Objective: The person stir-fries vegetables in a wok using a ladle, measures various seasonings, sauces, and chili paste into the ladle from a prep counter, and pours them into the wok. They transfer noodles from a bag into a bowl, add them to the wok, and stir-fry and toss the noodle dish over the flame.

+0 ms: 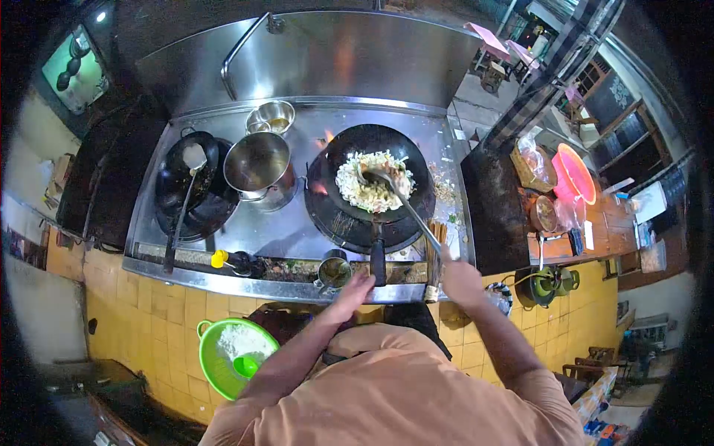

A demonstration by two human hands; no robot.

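Note:
A black wok (358,140) stands over flames, with white rice (362,195) and mixed darker bits in it. My right hand (462,282) is closed round the handle of a long metal ladle (411,212). The ladle's head lies in the rice, partly covered by it. By the end of the wok's dark handle (378,253) is my left hand (355,296), its fingers stretched toward the handle and not wrapped round it. Whether they touch it, I cannot tell. A metal cup (335,270) stands just left of that hand.
Left on the steel stove (286,223) are a tall pot (259,167), small metal bowls (277,117) and another wok (195,204) with a spatula (181,208). A bundle of thin sticks (434,260) stands at right. A green basket (216,364) holds white rice. A yellow-capped bottle (230,262) lies along the front.

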